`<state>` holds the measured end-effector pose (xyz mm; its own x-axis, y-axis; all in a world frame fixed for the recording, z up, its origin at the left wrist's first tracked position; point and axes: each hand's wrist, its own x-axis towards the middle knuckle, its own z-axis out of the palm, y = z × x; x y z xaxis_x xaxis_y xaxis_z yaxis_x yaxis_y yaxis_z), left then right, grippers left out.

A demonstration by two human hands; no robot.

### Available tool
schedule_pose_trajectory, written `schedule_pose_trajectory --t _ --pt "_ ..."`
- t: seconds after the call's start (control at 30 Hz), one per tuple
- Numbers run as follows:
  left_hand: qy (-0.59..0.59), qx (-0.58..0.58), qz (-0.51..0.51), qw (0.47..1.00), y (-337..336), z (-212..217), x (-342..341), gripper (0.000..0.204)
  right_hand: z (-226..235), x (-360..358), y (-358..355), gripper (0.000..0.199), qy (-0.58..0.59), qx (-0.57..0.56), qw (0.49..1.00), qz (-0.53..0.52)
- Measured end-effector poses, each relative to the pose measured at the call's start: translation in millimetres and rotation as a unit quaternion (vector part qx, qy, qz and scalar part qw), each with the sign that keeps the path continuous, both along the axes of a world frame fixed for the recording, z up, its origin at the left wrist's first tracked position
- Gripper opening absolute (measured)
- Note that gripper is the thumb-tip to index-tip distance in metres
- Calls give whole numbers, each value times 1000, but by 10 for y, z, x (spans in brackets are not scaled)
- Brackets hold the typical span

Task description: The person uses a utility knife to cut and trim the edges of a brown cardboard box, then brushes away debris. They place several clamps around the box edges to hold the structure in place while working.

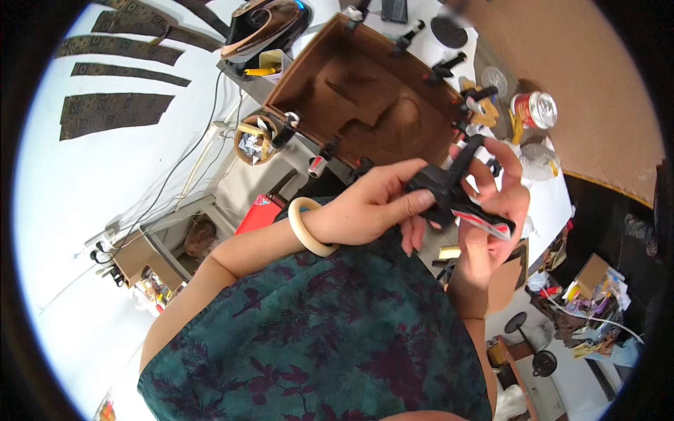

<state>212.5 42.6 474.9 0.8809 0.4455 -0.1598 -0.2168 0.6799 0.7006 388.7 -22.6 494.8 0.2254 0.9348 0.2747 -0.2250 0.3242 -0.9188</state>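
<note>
Gripping a black plastic clamp [449, 188] at the centre right of the frame, my 2 hands meet above my dark floral-print lap. At far left, dark strips [116, 112] lie on a white surface. Moving right, a roll of tape [256, 137] sits in the upper middle beside a brown leather piece [358, 91]. My left hand [368, 203], with a cream bangle [309, 226] on its wrist, pinches the clamp's near end, fingers closed on it. My right hand [491, 210] curls around its other side. A drinks can [535, 109] lies at upper right.
</note>
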Motion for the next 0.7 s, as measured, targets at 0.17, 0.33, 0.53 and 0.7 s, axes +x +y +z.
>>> schedule_pose_trajectory --t 0.17,0.33,0.53,0.7 --pt "92 64 87 990 341 -52 -499 38 280 -341 766 66 38 -100 975 193" --pt "128 70 312 939 546 -245 -809 40 14 -798 1717 39 11 -5 981 192" --pt "173 82 440 877 770 -309 -1445 32 -811 -1224 3000 30 44 -17 995 92" --pt "154 54 463 871 778 -367 -1717 26 -1393 -1347 3299 34 29 -59 991 117"
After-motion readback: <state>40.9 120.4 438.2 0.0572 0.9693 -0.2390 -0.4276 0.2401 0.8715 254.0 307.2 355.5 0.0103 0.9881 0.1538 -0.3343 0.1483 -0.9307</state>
